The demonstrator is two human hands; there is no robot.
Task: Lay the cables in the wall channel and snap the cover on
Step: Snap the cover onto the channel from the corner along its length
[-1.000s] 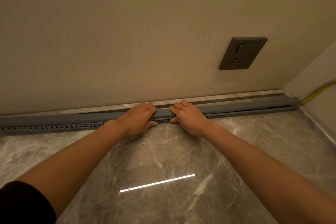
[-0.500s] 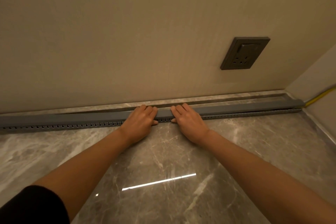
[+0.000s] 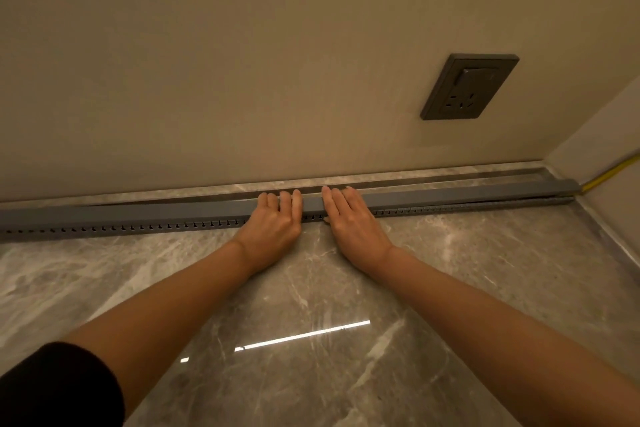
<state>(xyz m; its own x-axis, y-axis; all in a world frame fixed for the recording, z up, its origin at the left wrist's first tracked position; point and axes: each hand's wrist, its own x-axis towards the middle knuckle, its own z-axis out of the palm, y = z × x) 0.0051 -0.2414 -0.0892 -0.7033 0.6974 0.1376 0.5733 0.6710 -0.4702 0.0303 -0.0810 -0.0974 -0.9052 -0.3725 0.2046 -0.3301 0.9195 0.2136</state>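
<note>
I have both hands flat on the grey cover [image 3: 450,194] of the wall channel [image 3: 138,227], which lies along the foot of the wall on the marble floor [image 3: 311,288]. My left hand [image 3: 273,222] and my right hand [image 3: 349,218] sit side by side near the middle of the cover, a short bare stretch of it between them. Both are spread open, palms down, fingers reaching over the top toward the wall — pressing, not gripping anything.

The cover runs from the left edge of view to the corner, and the channel's slotted front shows just below it along most of the length. At the cover's right end a yellow cable [image 3: 609,173] comes out and climbs the side wall. I see no other cable; whatever lies inside is hidden under the cover.

As I judge it, the cables are in and I am part-way through snapping. To the right of my hands the cover seems to sit slightly proud of the channel, so that end may not be clipped yet. The risk is pressing only in the middle — the ends could stay sprung. A cable riding high under the cover could also get pinched or stop the lip from catching. The dark socket [image 3: 469,87], on the wall above the cover's right part, is out of my way.
</note>
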